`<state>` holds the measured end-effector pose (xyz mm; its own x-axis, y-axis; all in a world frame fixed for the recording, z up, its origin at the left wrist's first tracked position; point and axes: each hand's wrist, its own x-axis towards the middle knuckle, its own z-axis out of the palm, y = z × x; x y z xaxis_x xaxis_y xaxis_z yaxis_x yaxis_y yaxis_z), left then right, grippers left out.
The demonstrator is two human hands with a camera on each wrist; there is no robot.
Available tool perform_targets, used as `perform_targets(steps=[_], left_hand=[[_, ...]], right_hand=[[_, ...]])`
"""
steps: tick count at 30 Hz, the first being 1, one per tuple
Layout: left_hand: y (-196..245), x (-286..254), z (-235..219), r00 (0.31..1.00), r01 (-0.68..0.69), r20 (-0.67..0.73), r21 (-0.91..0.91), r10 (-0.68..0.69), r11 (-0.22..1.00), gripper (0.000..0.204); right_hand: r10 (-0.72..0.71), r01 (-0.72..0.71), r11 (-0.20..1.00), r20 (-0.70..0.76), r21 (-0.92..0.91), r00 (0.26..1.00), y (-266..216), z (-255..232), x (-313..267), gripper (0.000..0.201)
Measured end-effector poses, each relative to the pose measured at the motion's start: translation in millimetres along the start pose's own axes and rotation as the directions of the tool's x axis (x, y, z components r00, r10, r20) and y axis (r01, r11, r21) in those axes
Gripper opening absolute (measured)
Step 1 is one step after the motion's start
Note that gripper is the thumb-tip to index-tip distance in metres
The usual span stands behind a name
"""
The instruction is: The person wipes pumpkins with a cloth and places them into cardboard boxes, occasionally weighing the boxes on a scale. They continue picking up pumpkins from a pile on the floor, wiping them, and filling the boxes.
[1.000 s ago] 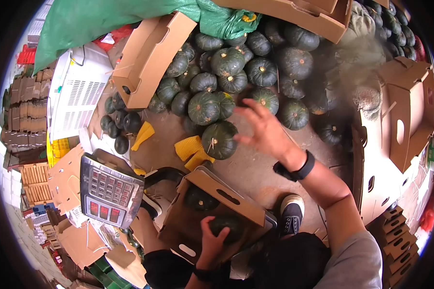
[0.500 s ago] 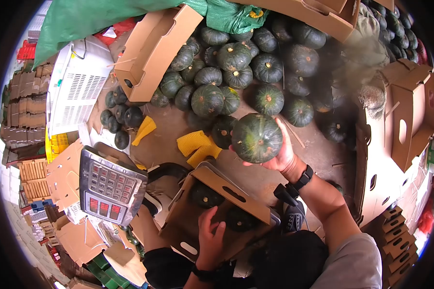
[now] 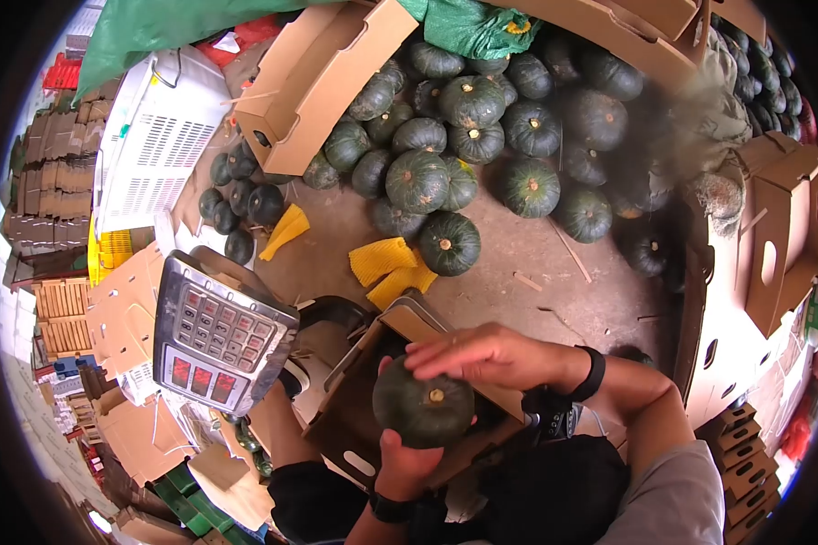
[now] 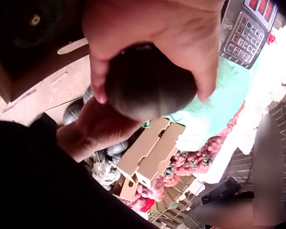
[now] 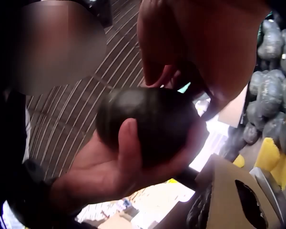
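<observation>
A round dark green pumpkin (image 3: 423,404) is held above an open cardboard carton (image 5: 224,200) in front of the person. My left hand (image 3: 407,468) cups it from below, with the thumb up its near side; the right wrist view shows those fingers wrapped round it. Across its top lies my right hand (image 3: 509,354), fingers straight and touching the skin. The carton's inside is mostly hidden by the pumpkin and hands; a dark pumpkin (image 4: 34,20) shows in it in the left wrist view.
A scale display (image 3: 211,341) with red digits stands left of the carton. Many pumpkins (image 3: 418,180) lie heaped on the floor ahead, with yellow foam nets (image 3: 382,262) before them. An empty carton (image 3: 323,86), a white crate (image 3: 159,136) and more cartons (image 3: 773,245) surround the floor.
My right hand reached to the heap, lifted a pumpkin and brought it back over the carton. My left hand left the carton's inside and now grips that pumpkin from below.
</observation>
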<state>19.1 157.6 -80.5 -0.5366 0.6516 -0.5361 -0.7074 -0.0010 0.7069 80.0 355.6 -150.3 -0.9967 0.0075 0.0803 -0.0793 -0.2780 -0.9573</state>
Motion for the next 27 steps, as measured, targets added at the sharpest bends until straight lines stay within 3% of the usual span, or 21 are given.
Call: perform_targets(steps=[2, 3, 4, 6, 7, 8, 10, 13, 14, 15, 16, 18, 19, 20, 21, 22, 23, 24, 25, 26, 27], left_hand=[[4.4, -10.3, -22.2, 0.999, 0.033, -0.035, -0.044, -0.034, 0.998, 0.101], [6.0, -16.2, -36.6, 0.997, 0.009, -0.076, -0.082, -0.016, 0.997, 0.1], [7.5, -19.9, -50.5, 0.993, -0.014, -0.115, -0.117, 0.0, 0.993, 0.1], [12.4, -21.1, -75.4, 0.942, -0.012, -0.329, 0.152, 0.062, 0.988, 0.096], [8.4, -22.1, -87.6, 0.899, 0.017, -0.424, 0.28, 0.108, 0.96, 0.095], [-2.3, -22.0, -102.4, 0.875, 0.067, -0.419, 0.603, 0.244, 0.795, 0.093], [-20.3, -16.4, -128.5, 0.846, 0.192, -0.258, 0.964, 0.466, 0.186, 0.089], [-37.0, -6.2, -109.1, 0.887, 0.227, -0.216, 0.974, 0.407, 0.022, 0.086], [-35.3, -6.6, -107.5, 0.88, 0.204, -0.202, 0.978, 0.429, 0.042, 0.086], [-31.0, -8.9, -105.6, 0.872, 0.18, -0.188, 0.982, 0.451, 0.061, 0.086], [-26.9, -10.2, -102.4, 0.861, 0.157, -0.178, 0.984, 0.476, 0.083, 0.086], [-13.6, -11.8, -89.8, 0.909, -0.065, -0.167, 0.849, 0.381, 0.525, 0.083], [-8.1, -11.7, -80.9, 0.929, -0.153, -0.144, 0.689, 0.341, 0.709, 0.082], [-6.0, -9.4, -66.0, 0.956, -0.205, -0.138, 0.322, 0.261, 0.924, 0.08], [-5.0, -4.8, -47.7, 0.978, -0.197, -0.096, -0.099, 0.188, 0.975, 0.078], [-2.6, -3.1, -37.3, 0.99, -0.135, -0.026, -0.498, 0.141, 0.857, 0.077], [4.7, -10.9, -42.9, 1.0, 0.002, -0.02, -0.511, -0.015, 0.86, 0.08], [6.3, -18.9, -51.3, 0.998, 0.046, -0.015, -0.41, -0.057, 0.911, 0.083], [6.0, -27.6, -60.7, 0.995, 0.089, -0.013, -0.304, -0.098, 0.949, 0.085], [6.1, -35.8, -69.7, 0.99, 0.132, -0.017, -0.193, -0.138, 0.972, 0.088], [4.6, -44.7, -82.0, 0.973, 0.223, -0.065, -0.014, -0.223, 0.975, 0.09]], right_hand=[[0.042, -0.102, 0.958, -0.221, -0.267, 0.974, 18.7, -30.2, 11.6, 0.041], [0.054, -0.384, 0.621, -0.452, -0.683, 0.891, 22.2, -43.4, 15.7, 0.044], [-0.086, -0.622, 0.076, -0.627, -0.779, 0.774, 23.7, -56.3, 20.9, 0.047], [-0.049, -0.661, -0.018, -0.66, -0.75, 0.75, 22.2, -79.5, 36.6, 0.059], [-0.082, -0.613, 0.007, -0.612, -0.79, 0.787, 20.4, -84.3, 50.2, 0.063], [-0.114, -0.565, 0.03, -0.564, -0.825, 0.818, 16.1, -82.4, 71.3, 0.067], [-0.104, -0.505, 0.028, -0.505, -0.863, 0.857, 21.4, -76.5, 113.0, 0.079], [0.037, -0.485, -0.023, -0.485, -0.874, 0.873, 50.0, -80.1, 159.5, 0.073], [0.101, -0.482, -0.027, -0.482, -0.876, 0.87, 47.9, -81.9, 165.7, 0.072], [0.085, -0.465, 0.198, -0.458, -0.863, 0.885, 44.5, -87.9, 157.0, 0.067], [0.009, -0.389, 0.524, -0.452, -0.758, 0.892, 42.3, -89.5, 146.7, 0.067], [-0.118, -0.058, 0.945, -0.501, -0.322, 0.857, 45.2, -72.6, 119.0, 0.068], [-0.086, 0.091, 0.996, -0.405, -0.007, 0.91, 37.2, -48.7, 102.2, 0.07], [-0.238, 0.192, 0.948, -0.167, -0.254, 0.957, 27.6, -35.6, 83.9, 0.08], [-0.179, 0.185, 0.982, 0.108, -0.046, 0.978, 7.0, -18.7, 67.2, 0.082], [-0.242, 0.258, 0.952, 0.113, -0.167, 0.964, 6.6, -19.7, 65.1, 0.073], [-0.301, 0.327, 0.901, 0.129, -0.285, 0.945, 6.2, -22.1, 65.3, 0.065], [-0.356, 0.389, 0.831, 0.158, -0.397, 0.921, 5.5, -27.0, 66.1, 0.057], [-0.285, 0.195, 0.801, -0.074, -0.566, 0.956, 19.5, -46.3, 72.2, 0.052], [-0.24, -0.034, 0.742, -0.313, -0.67, 0.919, 39.3, -71.7, 80.7, 0.047], [-0.25, -0.339, 0.452, -0.482, -0.825, 0.84, 47.5, -88.5, 86.6, 0.046]])
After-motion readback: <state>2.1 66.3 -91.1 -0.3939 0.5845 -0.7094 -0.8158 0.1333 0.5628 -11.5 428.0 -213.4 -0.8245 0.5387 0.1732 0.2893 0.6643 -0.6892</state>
